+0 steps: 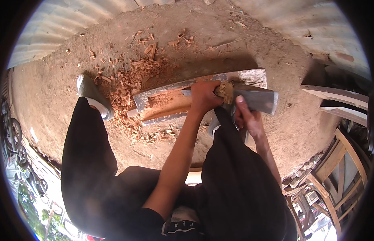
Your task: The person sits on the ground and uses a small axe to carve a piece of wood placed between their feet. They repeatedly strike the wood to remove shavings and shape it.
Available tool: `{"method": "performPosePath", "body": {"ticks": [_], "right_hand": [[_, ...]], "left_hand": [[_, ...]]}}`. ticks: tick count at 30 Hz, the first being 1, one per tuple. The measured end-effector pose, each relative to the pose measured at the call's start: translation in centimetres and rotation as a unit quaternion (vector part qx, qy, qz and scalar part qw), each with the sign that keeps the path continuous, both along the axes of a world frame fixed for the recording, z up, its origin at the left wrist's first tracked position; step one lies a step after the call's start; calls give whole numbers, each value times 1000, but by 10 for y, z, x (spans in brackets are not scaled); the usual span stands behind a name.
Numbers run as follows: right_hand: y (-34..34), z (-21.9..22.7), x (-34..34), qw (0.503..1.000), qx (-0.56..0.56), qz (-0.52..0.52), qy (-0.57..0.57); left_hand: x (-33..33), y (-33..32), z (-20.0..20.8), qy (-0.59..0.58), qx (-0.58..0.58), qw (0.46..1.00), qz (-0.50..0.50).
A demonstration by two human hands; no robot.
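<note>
An adze with a broad grey metal blade (pixel 262 101) and a rough, pale wooden knob (pixel 226 91) lies across the timber in front of me. My left hand (pixel 204 96) is closed around the tool beside the knob; its fingertips are partly hidden. Against the blade's near edge, my right hand (pixel 249 120) grips with the thumb on top and the fingers mostly underneath. Beneath the tool is a long timber block (pixel 165 105), hollowed on its left part to fresh reddish wood, with worn paint along its sides and a whitish patch at its right end.
Reddish wood shavings (pixel 126 80) cover the dirt floor (pixel 219 36) left of the block. My left shoe (pixel 92 94) stands by them; my right foot is near the block. Wooden frames (pixel 335 176) and planks pile up at right. Corrugated sheets (pixel 66 24) border the far side.
</note>
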State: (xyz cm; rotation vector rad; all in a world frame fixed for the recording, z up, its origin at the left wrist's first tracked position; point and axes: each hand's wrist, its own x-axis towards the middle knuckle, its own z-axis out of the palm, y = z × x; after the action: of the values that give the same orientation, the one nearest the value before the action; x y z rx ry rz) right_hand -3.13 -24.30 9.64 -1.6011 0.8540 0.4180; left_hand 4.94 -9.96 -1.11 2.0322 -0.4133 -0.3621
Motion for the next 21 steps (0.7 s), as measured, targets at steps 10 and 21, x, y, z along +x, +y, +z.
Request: {"method": "performPosePath", "body": {"ticks": [10,21], "right_hand": [[-1,8,9,1000,-14,22,-3],[-7,13,4,999,0,22,-42]], "left_hand": [[0,-5,-4,-39,19,999,-10],[-2,-3,-2,-30,8,999,-15]]}}
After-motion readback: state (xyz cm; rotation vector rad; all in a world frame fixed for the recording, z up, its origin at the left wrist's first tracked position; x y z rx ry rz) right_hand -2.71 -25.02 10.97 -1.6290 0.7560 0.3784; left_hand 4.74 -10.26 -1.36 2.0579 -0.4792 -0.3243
